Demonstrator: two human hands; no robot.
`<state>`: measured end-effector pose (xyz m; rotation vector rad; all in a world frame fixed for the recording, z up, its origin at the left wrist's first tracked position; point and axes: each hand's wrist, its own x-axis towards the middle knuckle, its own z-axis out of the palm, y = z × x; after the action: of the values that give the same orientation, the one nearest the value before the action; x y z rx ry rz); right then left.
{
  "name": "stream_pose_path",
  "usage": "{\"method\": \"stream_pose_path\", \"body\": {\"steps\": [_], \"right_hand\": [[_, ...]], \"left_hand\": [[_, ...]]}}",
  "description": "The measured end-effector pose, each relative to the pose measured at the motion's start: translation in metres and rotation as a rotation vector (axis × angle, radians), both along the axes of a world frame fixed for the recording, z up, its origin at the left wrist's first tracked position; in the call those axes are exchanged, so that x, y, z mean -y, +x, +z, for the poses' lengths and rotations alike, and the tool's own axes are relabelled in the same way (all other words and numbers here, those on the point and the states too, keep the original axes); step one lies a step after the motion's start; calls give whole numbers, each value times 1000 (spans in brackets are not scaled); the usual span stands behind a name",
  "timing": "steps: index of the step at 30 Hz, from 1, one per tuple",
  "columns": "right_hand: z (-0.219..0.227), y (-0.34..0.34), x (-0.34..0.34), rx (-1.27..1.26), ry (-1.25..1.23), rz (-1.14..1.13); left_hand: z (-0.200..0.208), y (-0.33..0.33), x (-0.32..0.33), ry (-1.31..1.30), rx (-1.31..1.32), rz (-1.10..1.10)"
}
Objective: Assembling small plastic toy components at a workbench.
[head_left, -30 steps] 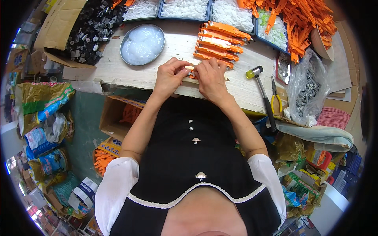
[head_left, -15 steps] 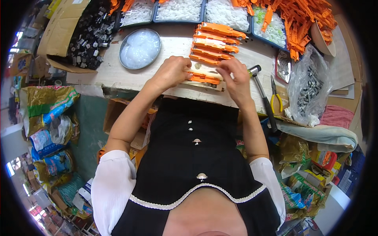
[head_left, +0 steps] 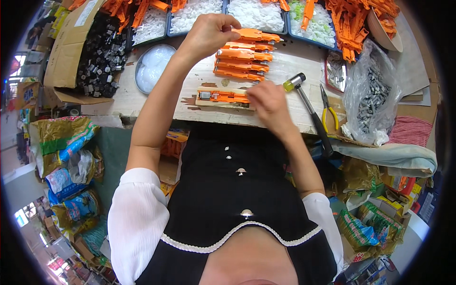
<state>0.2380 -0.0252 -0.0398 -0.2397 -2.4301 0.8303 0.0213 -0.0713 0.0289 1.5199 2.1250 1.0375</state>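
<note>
An orange plastic housing (head_left: 230, 97) with a small metal piece at its left end lies in a wooden holder (head_left: 211, 103) near the table's front edge. My right hand (head_left: 271, 105) is at the housing's right end, slightly blurred, fingers curled together; whatever they hold is hidden. My left hand (head_left: 211, 35) reaches far forward, thumb and forefinger bent with their tips apart. It covers the left end of the farthest piece in a row of several filled orange housings (head_left: 243, 65). Just beyond this hand is a tray of white plastic parts (head_left: 254, 16).
A rubber-headed hammer (head_left: 308, 109) and yellow-handled pliers (head_left: 328, 114) lie at right, beside a clear bag of metal parts (head_left: 373, 90). At left stand a round dish (head_left: 152, 66) and a carton of black parts (head_left: 102, 61). Orange housings (head_left: 346, 28) are heaped far right.
My left hand has left the housing in the holder and moved forward to the far end of the row. The right hand stays near the housing. The whole view has shifted slightly.
</note>
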Motion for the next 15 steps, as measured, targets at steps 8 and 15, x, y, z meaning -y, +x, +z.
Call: {"method": "stream_pose_path", "body": {"steps": [8,15], "right_hand": [[-13,-42,28,81,221,85],[-9,-38,16,17,191,22]], "left_hand": [[-20,-21,22,31,190,119],[-20,-41,4,-1,42,154]]}}
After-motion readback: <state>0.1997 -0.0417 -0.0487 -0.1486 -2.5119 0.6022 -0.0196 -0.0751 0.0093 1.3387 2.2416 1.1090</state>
